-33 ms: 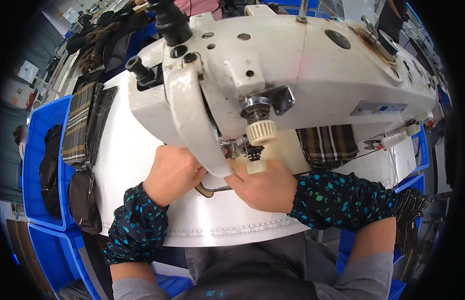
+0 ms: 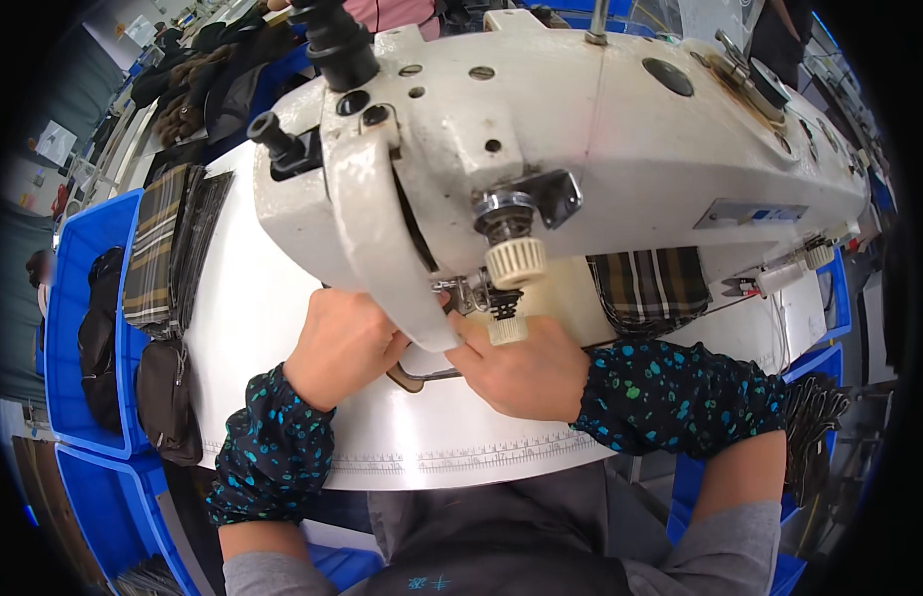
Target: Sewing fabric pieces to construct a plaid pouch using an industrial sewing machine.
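A white sewing machine (image 2: 402, 199) stands over the white table, its needle area partly hidden behind the curved lever guard and my fingers. My left hand (image 2: 344, 340) is closed, left of the needle, with its fingertips at a small fabric piece (image 2: 407, 380) with a dark edge and a brown rounded corner. From the right, my right hand (image 2: 529, 375) reaches in with fingers bent together near the presser foot (image 2: 471, 291), gripping the same piece. Most of that fabric lies under my hands and the machine.
Plaid fabric pieces (image 2: 650, 288) lie stacked under the machine arm. More plaid fabric (image 2: 163, 248) and a dark pouch (image 2: 166, 402) sit at the left table edge. Blue bins (image 2: 59, 328) stand on the left, others on the right. A ruler strip (image 2: 422, 463) runs along the front edge.
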A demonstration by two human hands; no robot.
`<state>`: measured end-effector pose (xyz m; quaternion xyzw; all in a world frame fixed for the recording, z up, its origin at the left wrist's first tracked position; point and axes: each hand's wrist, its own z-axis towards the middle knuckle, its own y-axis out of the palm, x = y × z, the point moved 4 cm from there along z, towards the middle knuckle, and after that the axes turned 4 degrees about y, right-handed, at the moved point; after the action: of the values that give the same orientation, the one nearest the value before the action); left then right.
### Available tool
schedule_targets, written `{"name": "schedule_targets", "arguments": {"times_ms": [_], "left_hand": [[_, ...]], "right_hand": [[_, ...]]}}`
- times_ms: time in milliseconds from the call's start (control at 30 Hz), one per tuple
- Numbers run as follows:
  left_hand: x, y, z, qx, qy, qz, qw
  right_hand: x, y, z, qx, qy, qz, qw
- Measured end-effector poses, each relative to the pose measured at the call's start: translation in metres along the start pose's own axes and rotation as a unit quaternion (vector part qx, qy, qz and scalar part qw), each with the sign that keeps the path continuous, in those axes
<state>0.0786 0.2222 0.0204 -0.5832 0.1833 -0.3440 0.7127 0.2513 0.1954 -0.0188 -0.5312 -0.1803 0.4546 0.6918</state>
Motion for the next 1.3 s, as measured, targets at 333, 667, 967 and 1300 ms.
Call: {"name": "schedule_targets", "arguments": {"times_ms": [333,667,967,1300], "left_hand": [[0.005,-0.005,0.003,-0.033,-0.027,-0.009,0.999],[0.005,-0.007,0.001,-0.021,-0.054,-0.058,0.997],[0.017,-0.005,0.002,0.027,-0.088,-0.061,0.994],[0.015,-0.005,0.002,0.029,-0.110,-0.109,0.988]], "right_hand": [[0.006,-0.001,0.001,0.014,0.009,0.010,1.000],[0.002,-0.007,0.002,0.033,-0.055,-0.045,0.997],[0.003,-0.012,0.004,0.050,-0.045,-0.046,0.997],[0.014,0.020,-0.003,0.042,-0.029,-0.044,0.998]]}}
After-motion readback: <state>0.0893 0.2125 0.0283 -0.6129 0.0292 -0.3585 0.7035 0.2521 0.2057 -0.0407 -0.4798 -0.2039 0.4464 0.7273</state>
